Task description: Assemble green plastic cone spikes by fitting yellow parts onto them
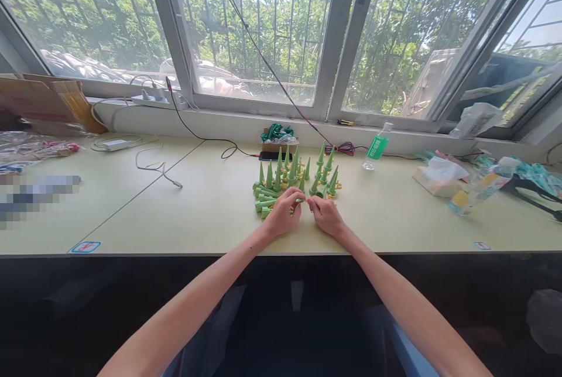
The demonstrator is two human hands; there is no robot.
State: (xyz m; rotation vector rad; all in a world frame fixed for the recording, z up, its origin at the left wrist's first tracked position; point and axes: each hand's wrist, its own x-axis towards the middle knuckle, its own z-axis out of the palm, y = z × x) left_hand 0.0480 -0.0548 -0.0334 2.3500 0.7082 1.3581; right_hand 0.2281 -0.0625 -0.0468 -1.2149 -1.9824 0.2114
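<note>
Close to the table's front edge, my left hand [283, 213] is closed around a green plastic piece [300, 200], probably a cone spike, mostly hidden by the fingers. My right hand [325, 215] is beside it, fingers pinched at the piece's end; what they grip is too small to make out. Just beyond my hands stand several green cone-shaped spikes [278, 175], points up. A second group of upright spikes [325, 173], with small yellow parts at their bases, is to the right. More green spikes [264, 205] lie on their sides left of my left hand.
Behind the spikes are a black phone [276, 156] on a cable and a small box with green material [278, 133]. A green-labelled bottle [376, 147], tissue pack [440, 176] and another bottle [461, 201] stand or lie rightward. A white cable [160, 169] lies left.
</note>
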